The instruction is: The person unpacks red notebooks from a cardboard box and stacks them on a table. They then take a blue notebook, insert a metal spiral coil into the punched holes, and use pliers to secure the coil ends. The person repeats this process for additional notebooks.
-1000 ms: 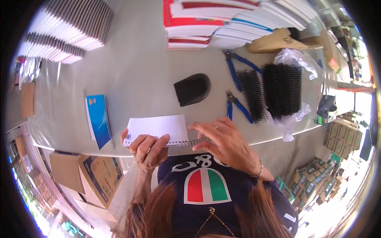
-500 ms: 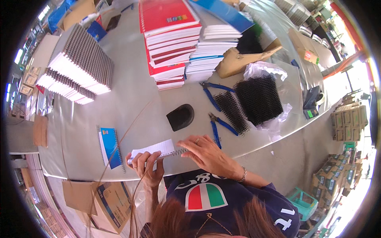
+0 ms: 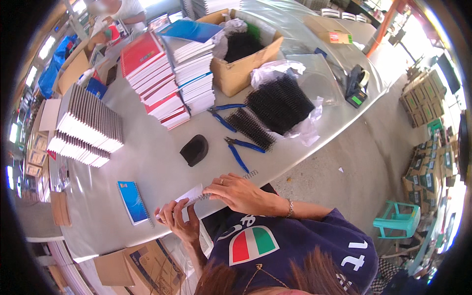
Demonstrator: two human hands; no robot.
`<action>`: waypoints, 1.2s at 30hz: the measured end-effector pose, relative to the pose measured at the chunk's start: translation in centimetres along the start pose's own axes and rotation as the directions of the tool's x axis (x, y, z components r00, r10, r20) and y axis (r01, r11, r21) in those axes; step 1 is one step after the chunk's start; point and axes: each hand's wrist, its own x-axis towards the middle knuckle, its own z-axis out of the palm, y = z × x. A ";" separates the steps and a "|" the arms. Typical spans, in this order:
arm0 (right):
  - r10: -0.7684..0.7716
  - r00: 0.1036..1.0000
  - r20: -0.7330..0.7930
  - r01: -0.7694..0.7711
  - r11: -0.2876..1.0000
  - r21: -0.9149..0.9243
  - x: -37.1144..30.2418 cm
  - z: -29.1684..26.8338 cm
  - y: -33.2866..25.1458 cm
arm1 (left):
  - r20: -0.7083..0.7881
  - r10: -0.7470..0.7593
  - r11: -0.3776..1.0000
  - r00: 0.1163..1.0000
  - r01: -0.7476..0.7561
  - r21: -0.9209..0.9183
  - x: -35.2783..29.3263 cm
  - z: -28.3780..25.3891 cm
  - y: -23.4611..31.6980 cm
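Note:
My left hand [image 3: 179,220] is closed on a small white lined notepad [image 3: 192,192], thumb and fingers gripping it along its length. At the pad's right end, a dark spiral binding coil [image 3: 204,196] runs along the punched edge. My right hand [image 3: 241,194] has its fingertips closed on the coil's free end. Left of my hands lies a finished-looking small blue spiral notebook [image 3: 132,201]. Another short piece of coil [image 3: 250,173] lies beyond my right hand. Two blue-handled pliers, one nearer [image 3: 238,158] and one farther [image 3: 231,106], rest beside a bundle of black coils [image 3: 250,129].
A black curved block [image 3: 194,150] sits mid-table. Stacks of red notebooks [image 3: 147,64] and grey-covered spiral books [image 3: 91,118] stand farther back. More black coils [image 3: 280,103] lie on white paper near a cardboard box [image 3: 231,78]. A tape dispenser [image 3: 356,86] stands by the right edge. A person [image 3: 130,10] is far left.
The view has swung, so the table things appear shifted and turned. The notepad is tilted more and shows less of its page. My right hand stays at the coil, closer to my left.

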 end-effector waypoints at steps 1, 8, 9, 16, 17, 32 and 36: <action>0.008 1.000 -0.008 -0.008 1.000 0.000 -0.3 0.0 0.0 | 0.001 0.000 1.000 1.000 0.000 -0.001 -0.1 0.0 0.2; -0.029 0.992 -0.125 0.034 0.998 0.045 -1.3 -0.9 -1.4 | -0.028 0.009 1.000 1.000 -0.010 -0.025 -0.8 0.2 1.0; -0.031 0.992 -0.119 0.039 0.997 0.069 -1.4 -0.7 -1.3 | -0.030 -0.001 1.000 1.000 0.001 -0.022 -0.9 0.2 1.0; -0.075 0.986 -0.149 0.084 0.995 0.059 -1.8 1.3 -0.2 | -0.036 0.000 0.998 0.999 -0.003 -0.070 -1.1 -0.2 1.0; -0.073 0.987 -0.143 0.080 0.996 0.043 -1.8 1.2 -0.3 | -0.032 -0.006 0.997 0.999 0.004 -0.083 -1.2 -0.2 1.0; -0.045 0.989 -0.139 0.048 0.999 0.012 -1.5 0.8 -0.3 | 0.053 -0.017 1.000 0.998 0.018 -0.023 -0.2 0.1 1.7; -0.043 0.993 -0.113 0.048 0.998 0.044 -1.5 0.7 -0.1 | 0.046 -0.004 0.998 0.999 0.007 -0.066 -0.3 0.7 1.0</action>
